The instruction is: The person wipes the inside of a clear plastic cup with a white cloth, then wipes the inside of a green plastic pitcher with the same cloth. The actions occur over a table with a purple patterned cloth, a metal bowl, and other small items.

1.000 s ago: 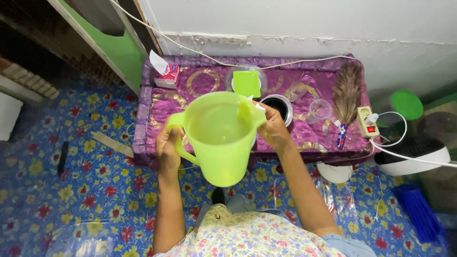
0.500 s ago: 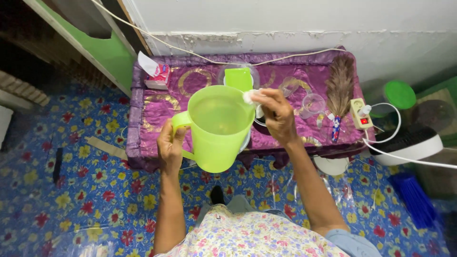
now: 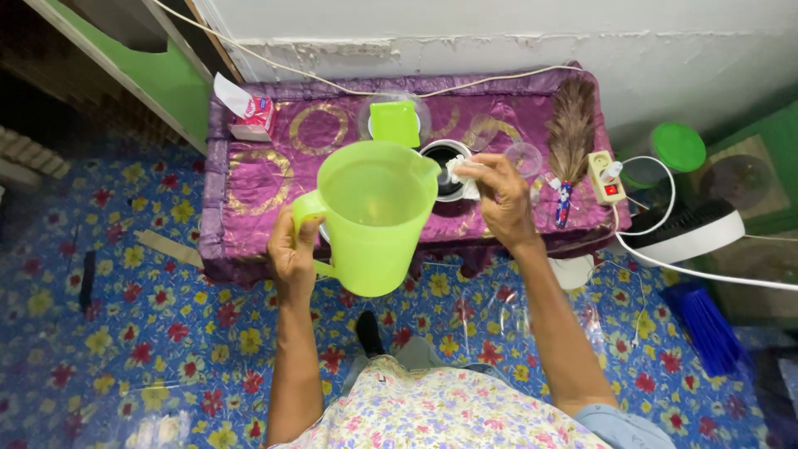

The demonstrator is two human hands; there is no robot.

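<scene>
I see the lime green plastic jug (image 3: 371, 216) held up in the air above the near edge of the low table (image 3: 249, 179), which wears a purple cloth with gold rings. The jug stands nearly upright, so its long axis runs from its mouth down toward the floor, and from above I look straight into the open mouth. Its spout points toward the wall, a little to the right, and the handle points to the near left. The bottom of the jug I cannot see from outside, and I cannot tell if anything is inside.

My left hand (image 3: 291, 254) is wrapped closed around the handle; the jug wall covers part of the fingers. My right hand (image 3: 503, 199) is just beside the spout, fingers pinched on a small white crumpled tissue (image 3: 460, 170). Whether the tissue touches the rim I cannot make out.

Behind the jug, a round dark pot with a metal rim (image 3: 443, 163) is half covered by the jug and the tissue. Farther back lies a green square lid (image 3: 395, 123) on a clear round dish. To the right stand two clear cups, hard to see against the cloth, then a feather duster (image 3: 570, 137) and a white power strip (image 3: 606, 177). At the far left corner sits a tissue box (image 3: 249, 116).
</scene>
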